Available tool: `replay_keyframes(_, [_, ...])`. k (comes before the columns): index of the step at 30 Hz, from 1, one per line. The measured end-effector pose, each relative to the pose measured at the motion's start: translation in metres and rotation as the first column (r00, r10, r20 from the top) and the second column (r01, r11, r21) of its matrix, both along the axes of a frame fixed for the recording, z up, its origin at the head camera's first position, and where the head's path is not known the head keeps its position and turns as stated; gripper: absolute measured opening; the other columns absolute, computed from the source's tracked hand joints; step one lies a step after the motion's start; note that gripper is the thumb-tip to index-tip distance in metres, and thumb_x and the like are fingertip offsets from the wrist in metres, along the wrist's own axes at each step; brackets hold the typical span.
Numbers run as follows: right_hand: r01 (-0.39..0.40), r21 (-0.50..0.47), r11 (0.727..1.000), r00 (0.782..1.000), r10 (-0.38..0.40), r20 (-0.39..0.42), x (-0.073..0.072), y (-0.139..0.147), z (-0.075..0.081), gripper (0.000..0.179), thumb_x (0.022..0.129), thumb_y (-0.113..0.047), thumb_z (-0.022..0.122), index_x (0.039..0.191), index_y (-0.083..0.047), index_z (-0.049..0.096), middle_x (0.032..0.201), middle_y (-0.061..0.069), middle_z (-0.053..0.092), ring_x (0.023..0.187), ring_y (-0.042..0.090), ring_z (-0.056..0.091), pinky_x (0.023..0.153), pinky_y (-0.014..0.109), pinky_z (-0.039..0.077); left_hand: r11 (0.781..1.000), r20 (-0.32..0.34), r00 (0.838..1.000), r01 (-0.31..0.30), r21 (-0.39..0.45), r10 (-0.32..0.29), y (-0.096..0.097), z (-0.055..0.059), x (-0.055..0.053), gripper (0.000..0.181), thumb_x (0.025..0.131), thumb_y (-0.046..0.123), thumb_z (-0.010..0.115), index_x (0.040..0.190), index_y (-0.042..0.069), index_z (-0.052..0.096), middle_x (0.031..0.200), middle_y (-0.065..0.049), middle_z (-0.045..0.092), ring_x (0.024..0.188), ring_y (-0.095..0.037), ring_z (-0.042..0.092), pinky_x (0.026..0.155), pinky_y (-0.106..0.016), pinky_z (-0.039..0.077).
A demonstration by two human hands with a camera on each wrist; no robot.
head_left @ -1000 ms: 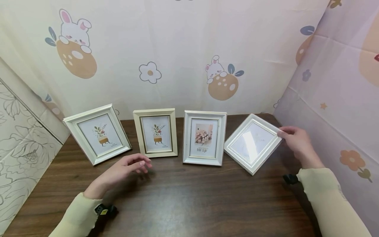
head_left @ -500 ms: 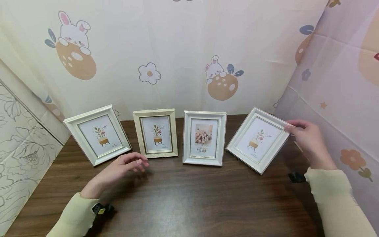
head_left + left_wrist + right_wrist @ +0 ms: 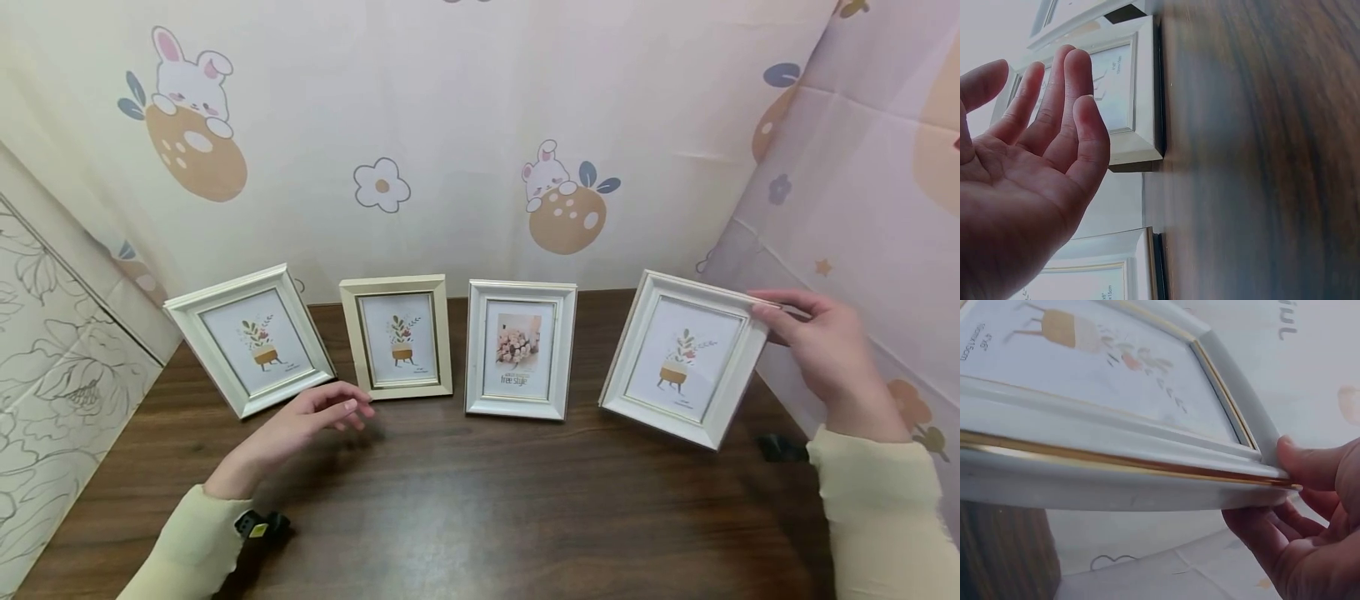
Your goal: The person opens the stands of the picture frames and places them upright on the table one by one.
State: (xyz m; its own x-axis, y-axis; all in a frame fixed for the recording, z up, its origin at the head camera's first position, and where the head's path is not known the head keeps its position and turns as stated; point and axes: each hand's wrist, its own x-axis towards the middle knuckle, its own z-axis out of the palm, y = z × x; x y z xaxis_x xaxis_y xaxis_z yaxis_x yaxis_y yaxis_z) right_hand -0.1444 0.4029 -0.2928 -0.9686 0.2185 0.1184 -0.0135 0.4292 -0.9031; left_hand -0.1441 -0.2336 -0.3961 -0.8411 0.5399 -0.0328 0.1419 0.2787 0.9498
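Observation:
My right hand (image 3: 832,354) pinches the upper right corner of a white picture frame (image 3: 738,375) between thumb and fingers. In the right wrist view the thumb (image 3: 1310,464) lies on the front of that frame, with fingers behind it. It stands tilted, showing a potted plant print; whether its lower edge touches the table cannot be told. My left hand (image 3: 307,425) hovers palm inward with loose fingers, holding nothing. Behind it stand a cream picture frame (image 3: 442,350) and, at far left, another white picture frame (image 3: 217,375). A white picture frame with a flower photo (image 3: 521,408) stands between the hands.
The dark wooden table (image 3: 480,508) carries the frames in a row along its back. A patterned curtain (image 3: 450,100) hangs right behind them. On the right, another patterned cloth (image 3: 847,208) closes off the side, near the right hand.
The right hand has brought the rightmost picture frame more upright and shifted it to the right, away from the flower photo frame. The left hand and the other frames have stayed nearly still.

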Motion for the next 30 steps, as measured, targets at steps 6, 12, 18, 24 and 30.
replay_keyframes(6, [-0.047,-0.098,0.994,0.996,0.04,-0.075,0.006,0.004,0.006,0.023,0.094,-0.016,0.07,0.116,-0.018,0.074,0.087,-0.018,0.073,0.074,0.001,0.07,0.071,0.009,0.046,1.0,-0.004,1.0,0.024,0.02,-0.024,0.005,0.0,0.0,0.035,0.106,0.018,0.049,0.127,-0.009,0.054,0.117,-0.028,0.062,0.104,-0.043,0.062,0.089,-0.042,0.053])
replay_keyframes(12, [-0.172,-0.23,0.958,0.974,0.13,-0.186,0.005,0.002,0.001,0.02,0.093,0.0,0.067,0.11,-0.007,0.076,0.092,-0.008,0.075,0.076,0.004,0.071,0.07,0.013,0.053,0.999,0.016,0.999,0.05,0.019,-0.05,0.016,0.002,0.002,0.033,0.106,0.019,0.051,0.126,-0.007,0.055,0.118,-0.028,0.062,0.103,-0.037,0.064,0.09,-0.047,0.052])
replay_keyframes(18, [-0.37,-0.293,0.881,0.907,0.276,-0.317,0.002,-0.005,-0.006,0.026,0.093,0.015,0.057,0.113,0.005,0.071,0.098,0.002,0.075,0.082,0.009,0.07,0.075,0.016,0.054,0.998,0.035,0.997,0.062,0.022,-0.063,0.028,0.003,0.006,0.028,0.105,0.019,0.053,0.122,-0.002,0.058,0.116,-0.026,0.064,0.1,-0.031,0.065,0.089,-0.048,0.053])
replay_keyframes(24, [-0.521,-0.317,0.793,0.831,0.386,-0.4,0.0,-0.015,-0.008,0.031,0.093,0.023,0.049,0.114,0.011,0.067,0.105,0.007,0.074,0.089,0.012,0.07,0.077,0.019,0.055,0.994,0.028,0.994,0.106,0.021,-0.106,0.041,0.005,0.011,0.03,0.105,0.019,0.052,0.122,-0.004,0.057,0.115,-0.028,0.064,0.099,-0.03,0.065,0.088,-0.047,0.053])
replay_keyframes(30, [-0.597,-0.348,0.723,0.782,0.427,-0.454,-0.004,-0.024,-0.01,0.031,0.092,0.025,0.045,0.113,0.014,0.066,0.109,0.011,0.072,0.092,0.015,0.07,0.077,0.021,0.056,0.983,0.038,0.982,0.183,0.036,-0.184,0.056,0.0,0.015,0.03,0.105,0.018,0.051,0.122,-0.006,0.058,0.113,-0.025,0.065,0.096,-0.039,0.064,0.082,-0.053,0.054])
